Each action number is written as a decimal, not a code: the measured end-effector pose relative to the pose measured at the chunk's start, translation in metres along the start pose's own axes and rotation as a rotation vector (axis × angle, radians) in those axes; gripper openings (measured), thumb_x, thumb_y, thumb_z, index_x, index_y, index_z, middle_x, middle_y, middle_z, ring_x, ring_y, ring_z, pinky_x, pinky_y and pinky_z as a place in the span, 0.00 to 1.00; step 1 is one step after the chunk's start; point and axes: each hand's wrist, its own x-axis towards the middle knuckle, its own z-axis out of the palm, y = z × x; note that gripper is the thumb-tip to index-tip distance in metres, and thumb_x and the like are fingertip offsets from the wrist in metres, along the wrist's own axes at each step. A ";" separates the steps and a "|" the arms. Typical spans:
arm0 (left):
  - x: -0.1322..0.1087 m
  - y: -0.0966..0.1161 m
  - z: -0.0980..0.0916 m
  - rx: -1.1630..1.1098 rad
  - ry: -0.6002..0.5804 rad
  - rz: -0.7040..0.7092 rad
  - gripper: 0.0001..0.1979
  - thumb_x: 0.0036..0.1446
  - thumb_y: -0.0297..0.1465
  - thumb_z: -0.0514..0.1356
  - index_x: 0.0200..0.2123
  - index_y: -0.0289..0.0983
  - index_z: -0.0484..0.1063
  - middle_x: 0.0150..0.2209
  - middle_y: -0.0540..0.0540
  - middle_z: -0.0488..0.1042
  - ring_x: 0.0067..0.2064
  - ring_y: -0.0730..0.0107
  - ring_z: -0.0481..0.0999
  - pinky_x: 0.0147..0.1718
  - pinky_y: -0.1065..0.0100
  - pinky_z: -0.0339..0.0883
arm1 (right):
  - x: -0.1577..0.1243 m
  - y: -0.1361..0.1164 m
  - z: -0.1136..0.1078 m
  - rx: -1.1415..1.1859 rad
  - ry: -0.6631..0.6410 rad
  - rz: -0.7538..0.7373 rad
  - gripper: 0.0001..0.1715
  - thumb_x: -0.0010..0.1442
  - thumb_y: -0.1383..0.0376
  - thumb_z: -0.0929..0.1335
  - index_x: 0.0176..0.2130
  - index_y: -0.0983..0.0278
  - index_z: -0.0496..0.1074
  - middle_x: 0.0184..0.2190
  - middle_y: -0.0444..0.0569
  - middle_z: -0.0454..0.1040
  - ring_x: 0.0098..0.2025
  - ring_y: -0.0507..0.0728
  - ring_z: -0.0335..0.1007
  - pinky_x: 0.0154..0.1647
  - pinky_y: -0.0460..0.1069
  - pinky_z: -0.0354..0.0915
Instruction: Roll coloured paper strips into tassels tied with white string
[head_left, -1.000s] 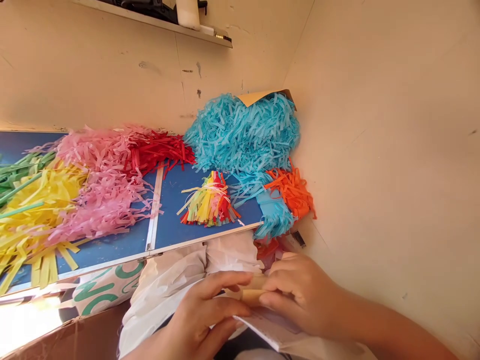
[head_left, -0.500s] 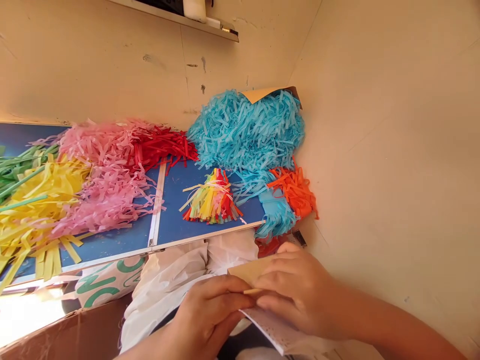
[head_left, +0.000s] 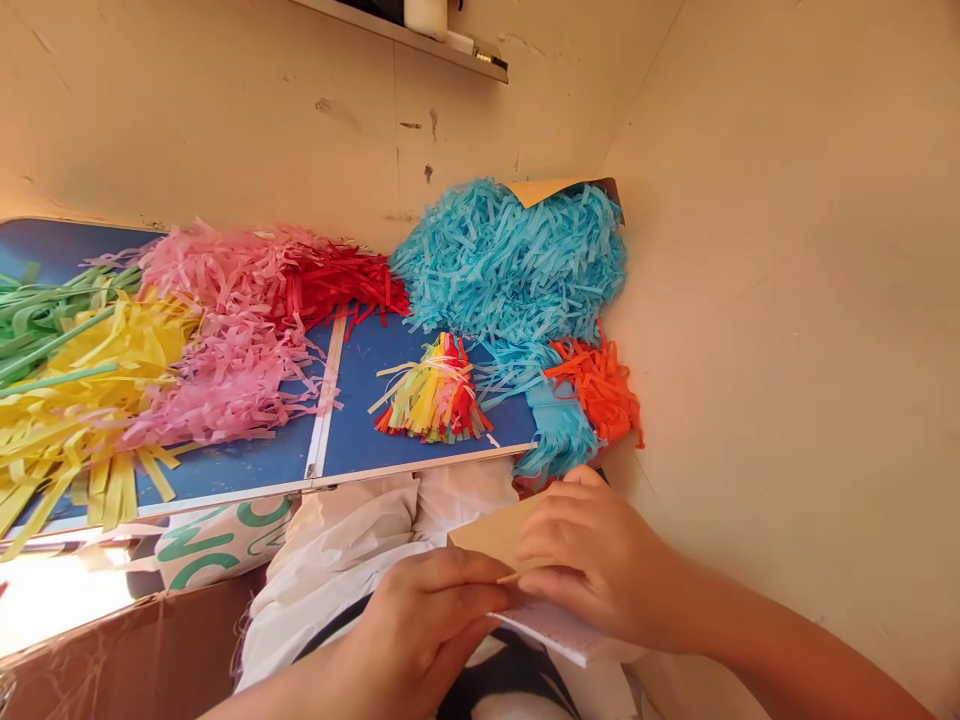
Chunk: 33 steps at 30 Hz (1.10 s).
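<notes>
The person's right hand (head_left: 592, 560) is pinching a tan paper sheet (head_left: 487, 530) | left hand (head_left: 420, 620) is curving its fingers at the sheet's edge — whether gripping, one cannot tell | sheet is sitting just before the blue-topped table (head_left: 247, 465) | multicoloured paper-strip tassel (head_left: 435, 392) is lying on that table

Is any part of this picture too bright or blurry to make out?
In the head view, a white patch at lower left is blown out above the brown cardboard; in the head view, the multicoloured tassel looks fairly crisp, while the left hand, right hand and tan card appear slightly soft.
</notes>
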 end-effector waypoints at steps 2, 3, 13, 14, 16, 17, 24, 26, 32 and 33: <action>-0.001 0.000 0.000 -0.004 -0.008 -0.012 0.15 0.62 0.21 0.58 0.50 0.37 0.74 0.44 0.41 0.80 0.44 0.70 0.81 0.44 0.75 0.74 | 0.001 0.001 0.000 -0.003 -0.013 -0.012 0.11 0.69 0.63 0.66 0.34 0.64 0.72 0.30 0.42 0.76 0.33 0.52 0.66 0.38 0.52 0.49; -0.001 -0.001 0.000 -0.003 -0.011 -0.018 0.14 0.62 0.21 0.58 0.50 0.37 0.74 0.44 0.41 0.80 0.44 0.70 0.81 0.45 0.75 0.74 | 0.001 0.001 0.000 -0.003 -0.018 -0.020 0.11 0.69 0.63 0.66 0.34 0.64 0.72 0.30 0.42 0.76 0.33 0.52 0.66 0.37 0.52 0.49; -0.002 -0.001 0.000 -0.053 0.006 -0.072 0.11 0.61 0.22 0.59 0.45 0.36 0.75 0.44 0.43 0.81 0.46 0.72 0.80 0.47 0.78 0.71 | 0.004 0.000 0.001 -0.028 0.042 -0.137 0.10 0.70 0.67 0.65 0.36 0.63 0.73 0.30 0.42 0.79 0.31 0.51 0.68 0.37 0.53 0.50; -0.003 -0.001 0.000 -0.064 0.016 -0.072 0.11 0.61 0.22 0.59 0.45 0.36 0.75 0.45 0.43 0.81 0.46 0.73 0.80 0.47 0.79 0.71 | 0.004 0.000 0.001 -0.034 0.053 -0.161 0.11 0.70 0.67 0.64 0.36 0.63 0.73 0.30 0.42 0.79 0.31 0.51 0.68 0.37 0.53 0.50; -0.003 -0.002 0.001 -0.077 0.027 -0.070 0.11 0.61 0.22 0.59 0.45 0.36 0.75 0.45 0.42 0.81 0.46 0.73 0.80 0.47 0.79 0.71 | 0.005 0.002 0.001 -0.040 0.075 -0.200 0.12 0.71 0.67 0.63 0.36 0.63 0.72 0.29 0.41 0.79 0.31 0.51 0.68 0.37 0.53 0.50; -0.004 -0.003 0.001 -0.077 0.030 -0.071 0.10 0.61 0.22 0.59 0.44 0.36 0.76 0.45 0.43 0.81 0.46 0.73 0.80 0.47 0.79 0.71 | 0.006 0.003 0.001 -0.043 0.084 -0.214 0.13 0.72 0.66 0.62 0.36 0.63 0.72 0.29 0.41 0.78 0.31 0.51 0.68 0.37 0.53 0.50; -0.008 -0.007 0.001 -0.046 0.026 -0.105 0.10 0.61 0.23 0.59 0.45 0.37 0.76 0.45 0.43 0.81 0.46 0.71 0.80 0.47 0.77 0.72 | 0.007 0.009 0.006 -0.100 0.081 -0.185 0.10 0.70 0.65 0.64 0.37 0.63 0.72 0.31 0.44 0.77 0.32 0.52 0.68 0.37 0.53 0.52; -0.008 -0.007 0.001 -0.054 0.036 -0.099 0.11 0.61 0.23 0.59 0.45 0.37 0.76 0.45 0.43 0.81 0.46 0.72 0.80 0.47 0.77 0.71 | 0.007 0.010 0.007 -0.100 0.062 -0.164 0.08 0.69 0.64 0.65 0.39 0.63 0.73 0.32 0.45 0.77 0.33 0.52 0.67 0.37 0.53 0.52; -0.007 -0.005 -0.001 -0.048 0.073 -0.055 0.10 0.61 0.23 0.59 0.44 0.37 0.76 0.43 0.43 0.82 0.45 0.73 0.81 0.46 0.79 0.71 | 0.011 0.007 0.005 -0.012 0.049 -0.138 0.06 0.67 0.66 0.68 0.35 0.62 0.74 0.29 0.42 0.77 0.31 0.51 0.67 0.37 0.52 0.52; -0.006 -0.005 -0.001 -0.041 0.067 -0.045 0.10 0.61 0.23 0.59 0.45 0.37 0.75 0.42 0.43 0.82 0.44 0.72 0.81 0.46 0.78 0.72 | 0.011 0.007 0.005 0.028 0.000 -0.073 0.09 0.67 0.65 0.68 0.33 0.62 0.73 0.28 0.41 0.76 0.31 0.51 0.67 0.37 0.52 0.53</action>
